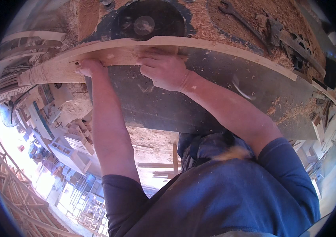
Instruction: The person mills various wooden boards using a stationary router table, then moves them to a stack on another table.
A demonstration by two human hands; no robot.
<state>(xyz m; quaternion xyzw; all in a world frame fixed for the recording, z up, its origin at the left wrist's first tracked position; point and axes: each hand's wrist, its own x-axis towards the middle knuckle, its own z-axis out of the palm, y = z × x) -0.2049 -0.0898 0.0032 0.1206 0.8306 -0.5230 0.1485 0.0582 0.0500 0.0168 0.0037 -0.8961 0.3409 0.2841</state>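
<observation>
A long, curved wooden board (120, 55) is spanning the upper view from ten o'clock to two o'clock, standing on edge along the far side of the dark metal table (156, 110). At ten o'clock the left hand (92, 68) is closing its fingers around the board's near side, apparently steadying that end. Near twelve o'clock the right hand (164, 72) is bending its fingers against the near face; their tips are hiding in shadow, so I cannot tell whether they are clamping or merely pressing. Setting the hands apart is probably keeping so long a piece from swinging.

Beyond the board, at twelve o'clock, a dark round disc (148, 19) is sitting just beside its far edge; the board is perhaps lying there so the machine can bear on it. A wrench (245, 25) is lying at one o'clock, seemingly left within reach for adjustments, and a metal bracket assembly (294, 44) is sitting at two o'clock amid wood shavings (290, 112). A fan (9, 113) is standing at nine o'clock.

Counting, I am finding two hands, one board in them, one disc, one wrench, one bracket assembly and one fan; the curved wooden pieces (33, 43) stacking up at ten o'clock are overlapping too much to count.
</observation>
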